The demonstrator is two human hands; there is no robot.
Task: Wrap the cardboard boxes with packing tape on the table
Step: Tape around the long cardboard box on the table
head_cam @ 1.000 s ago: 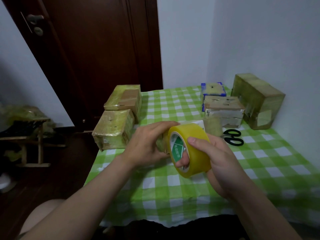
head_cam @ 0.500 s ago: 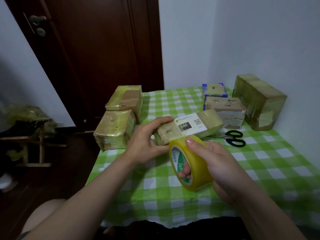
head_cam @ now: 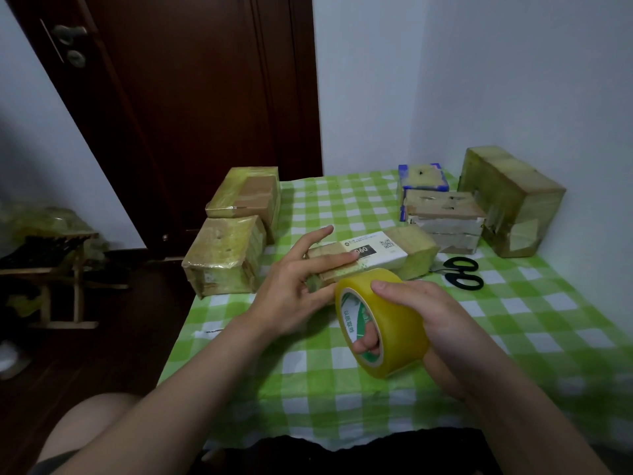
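Filling the background, a dark wooden door stands behind the counter, which is covered by a green and white checked cloth. The big box, taped over in yellow, sits against the right wall. Two taped boxes lie at the counter's left edge, the rear left box just behind the front left box. Beside the big box, a white-sided box sits in front of a small blue-edged box. The long box, with a white label, lies slantwise mid-counter. The left hand grasps its near end, one finger laid along the top and the index finger lifted straight. Just in front of it, the right hand clasps the yellow tape roll, fingers through the core and thumb over the outside. Black scissors lie by the long box's far end.
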